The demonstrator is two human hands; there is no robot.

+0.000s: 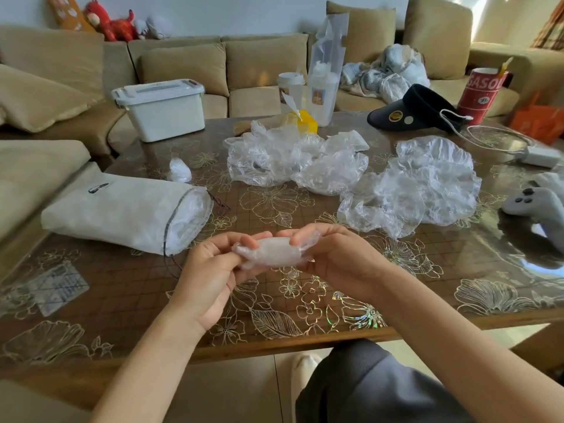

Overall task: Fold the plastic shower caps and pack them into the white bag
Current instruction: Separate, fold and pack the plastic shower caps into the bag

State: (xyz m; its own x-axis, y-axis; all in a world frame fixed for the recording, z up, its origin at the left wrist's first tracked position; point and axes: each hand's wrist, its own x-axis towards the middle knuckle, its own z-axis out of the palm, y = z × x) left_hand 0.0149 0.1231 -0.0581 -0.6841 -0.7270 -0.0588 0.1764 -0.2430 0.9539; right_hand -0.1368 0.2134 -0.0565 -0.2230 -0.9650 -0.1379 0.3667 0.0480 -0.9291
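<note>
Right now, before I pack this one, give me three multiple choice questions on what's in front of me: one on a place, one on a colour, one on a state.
1. Where does the white bag lie?
A. on the person's lap
B. on the table, left of the left hand
C. hanging from a hook

2. What colour is the visor?
A. pink
B. green
C. black

3. How is the folded shower cap held?
A. by the left hand and the right hand, one at each end
B. lying loose on the table
C. by one hand only

Answers: 1 B, the bag lies on its side on the tabletop; 2 C, its brim and band are black; 3 A, fingers of both hands curl round its ends.
</note>
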